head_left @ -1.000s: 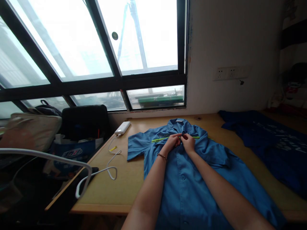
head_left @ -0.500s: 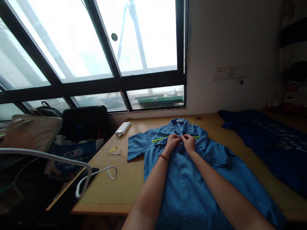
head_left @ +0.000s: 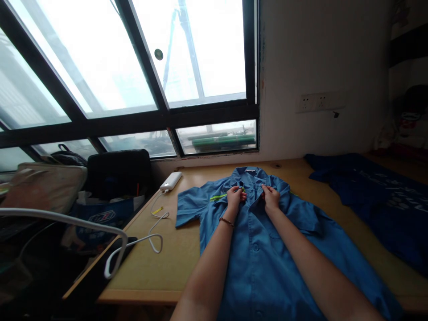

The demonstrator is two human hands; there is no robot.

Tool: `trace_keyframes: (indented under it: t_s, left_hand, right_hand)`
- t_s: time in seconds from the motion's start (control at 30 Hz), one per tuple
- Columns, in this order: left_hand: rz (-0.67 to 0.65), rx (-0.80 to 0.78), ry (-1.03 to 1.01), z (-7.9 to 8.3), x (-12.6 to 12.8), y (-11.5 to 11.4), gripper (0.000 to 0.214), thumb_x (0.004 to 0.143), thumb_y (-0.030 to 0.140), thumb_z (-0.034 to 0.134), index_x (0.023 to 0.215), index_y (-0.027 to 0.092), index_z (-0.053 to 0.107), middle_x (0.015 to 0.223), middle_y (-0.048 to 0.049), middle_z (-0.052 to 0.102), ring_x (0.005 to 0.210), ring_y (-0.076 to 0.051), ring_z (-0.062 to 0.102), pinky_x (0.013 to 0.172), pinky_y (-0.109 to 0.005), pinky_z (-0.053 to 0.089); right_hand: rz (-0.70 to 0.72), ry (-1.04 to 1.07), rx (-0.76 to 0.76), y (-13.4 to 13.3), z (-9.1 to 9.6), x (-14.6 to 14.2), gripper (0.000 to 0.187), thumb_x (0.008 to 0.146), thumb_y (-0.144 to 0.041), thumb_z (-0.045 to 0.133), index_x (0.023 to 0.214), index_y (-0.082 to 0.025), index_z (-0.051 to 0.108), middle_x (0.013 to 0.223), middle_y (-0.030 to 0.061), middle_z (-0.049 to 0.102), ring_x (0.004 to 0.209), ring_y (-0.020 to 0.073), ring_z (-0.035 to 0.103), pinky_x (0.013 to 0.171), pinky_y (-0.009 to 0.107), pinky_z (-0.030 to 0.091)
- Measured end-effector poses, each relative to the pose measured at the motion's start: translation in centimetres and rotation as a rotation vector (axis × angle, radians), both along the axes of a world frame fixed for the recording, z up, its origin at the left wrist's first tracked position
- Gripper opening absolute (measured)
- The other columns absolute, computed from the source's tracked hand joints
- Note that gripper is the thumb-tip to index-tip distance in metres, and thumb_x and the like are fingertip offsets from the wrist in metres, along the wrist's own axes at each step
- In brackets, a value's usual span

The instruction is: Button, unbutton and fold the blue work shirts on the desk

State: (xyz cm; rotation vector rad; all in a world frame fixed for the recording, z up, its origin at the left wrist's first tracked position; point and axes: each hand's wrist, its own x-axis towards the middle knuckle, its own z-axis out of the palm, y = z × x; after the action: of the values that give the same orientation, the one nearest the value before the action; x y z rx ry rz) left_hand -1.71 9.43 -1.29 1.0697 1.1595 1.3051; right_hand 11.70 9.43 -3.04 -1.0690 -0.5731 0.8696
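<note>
A blue short-sleeved button shirt point(head_left: 234, 267) lies front up on the wooden table point(head_left: 150, 276), its collar toward the window and its lower part toward me. A yellow-green stripe crosses the chest. My left hand point(head_left: 235, 198) pinches the left front edge of the shirt just below the collar; a beaded bracelet is on that wrist. My right hand point(head_left: 270, 197) pinches the opposite front edge. Between the hands the shirt's upper front is parted. Lower down, the button placket point(head_left: 256, 247) lies closed, with buttons showing.
At the table's left edge a white power bank point(head_left: 171, 181) is joined to a white cable point(head_left: 155, 234) that loops off the table. A dark blue printed garment point(head_left: 374, 191) lies at the right. Beyond the left edge stand a black chair point(head_left: 118, 171) and bags.
My hands were together at the placket below the collar. Now they have moved apart, left and right, each drawing a front edge of the shirt with it, so the neck opening is wider.
</note>
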Motion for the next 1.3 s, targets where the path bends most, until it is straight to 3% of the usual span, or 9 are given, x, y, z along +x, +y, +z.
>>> trace_keyframes:
  t_s: [0.17,0.27,0.4,0.57,0.7,0.87,0.97,1.1,1.3]
  left_hand:
    - [-0.124,-0.074,0.099,1.3,1.1,-1.2,0.047,0.068,0.034,0.063,0.103,0.011,0.042,0.061,-0.0044,0.059,0.052,-0.015,0.058,0.051,-0.025,0.044]
    - [-0.231,0.058,0.320,1.7,1.5,-2.6,0.043,0.060,0.044,0.066,0.085,0.011,0.052,0.062,-0.0020,0.056,0.055,-0.012,0.053,0.050,-0.021,0.038]
    - [-0.321,0.226,0.649,0.6,1.2,-4.3,0.031,0.059,0.041,0.065,0.055,0.012,0.054,0.052,0.0018,0.048,0.049,-0.009,0.041,0.046,-0.021,0.028]
    - [-0.303,0.215,0.485,-1.2,1.1,-4.1,0.033,0.070,0.042,0.053,0.055,0.013,0.053,0.050,0.0019,0.045,0.049,-0.009,0.038,0.046,-0.021,0.026]
    - [-0.228,0.220,0.344,-1.5,1.0,-2.1,0.040,0.067,0.050,0.054,0.050,0.013,0.048,0.047,0.0031,0.038,0.046,-0.007,0.030,0.044,-0.021,0.021]
    - [-0.114,0.197,0.287,-0.9,0.4,0.7,0.048,0.062,0.058,0.053,0.046,0.017,0.036,0.045,0.0052,0.029,0.046,-0.006,0.024,0.044,-0.022,0.019]
    - [-0.090,0.175,0.263,-0.7,0.2,1.7,0.049,0.060,0.060,0.053,0.047,0.017,0.033,0.045,0.0058,0.028,0.046,-0.006,0.023,0.044,-0.022,0.021]
    - [-0.112,0.149,0.262,-0.8,0.1,1.5,0.046,0.060,0.058,0.054,0.048,0.017,0.035,0.045,0.0058,0.029,0.045,-0.006,0.025,0.044,-0.022,0.022]
    - [-0.194,0.191,0.381,0.3,-1.5,-1.1,0.037,0.061,0.046,0.059,0.048,0.014,0.044,0.047,0.0046,0.036,0.047,-0.007,0.030,0.046,-0.022,0.024]
  right_hand:
    - [0.057,0.111,0.017,0.0,0.3,0.2,0.028,0.055,-0.036,0.067,0.066,-0.017,0.050,0.049,-0.0044,0.055,0.046,0.0125,0.057,0.045,0.022,0.047]
    - [0.084,0.138,0.029,0.0,0.3,0.3,0.028,0.056,-0.034,0.067,0.066,-0.018,0.048,0.049,-0.0046,0.056,0.046,0.0138,0.058,0.046,0.024,0.050]
    - [0.114,0.122,0.043,0.3,0.1,0.5,0.027,0.058,-0.033,0.067,0.067,-0.019,0.045,0.049,-0.0045,0.056,0.046,0.0143,0.059,0.048,0.025,0.051]
    - [0.196,0.011,0.074,0.3,0.6,0.3,0.021,0.063,-0.032,0.061,0.072,-0.019,0.047,0.057,-0.0009,0.061,0.052,0.0165,0.061,0.052,0.029,0.052]
    - [0.247,-0.117,0.111,-0.5,1.8,-1.1,0.018,0.065,-0.024,0.057,0.081,-0.018,0.051,0.072,0.0033,0.063,0.066,0.0180,0.062,0.064,0.033,0.051]
    - [0.111,-0.774,0.217,-3.7,2.3,-2.3,0.014,0.069,-0.013,0.047,0.080,-0.017,0.054,0.084,0.0073,0.057,0.078,0.0185,0.056,0.075,0.034,0.045]
    - [0.189,-1.032,0.242,-5.2,1.7,-1.6,0.012,0.072,-0.012,0.046,0.079,-0.017,0.054,0.081,0.0061,0.056,0.074,0.0173,0.055,0.071,0.031,0.045]
    - [0.312,-1.118,0.215,-5.5,1.1,0.0,0.010,0.072,-0.019,0.055,0.082,-0.018,0.055,0.078,0.0037,0.056,0.070,0.0155,0.054,0.067,0.027,0.044]
    - [0.285,-1.216,0.129,-5.4,1.4,0.4,0.015,0.075,-0.033,0.055,0.076,-0.018,0.056,0.070,0.0023,0.057,0.065,0.0155,0.054,0.062,0.026,0.041]
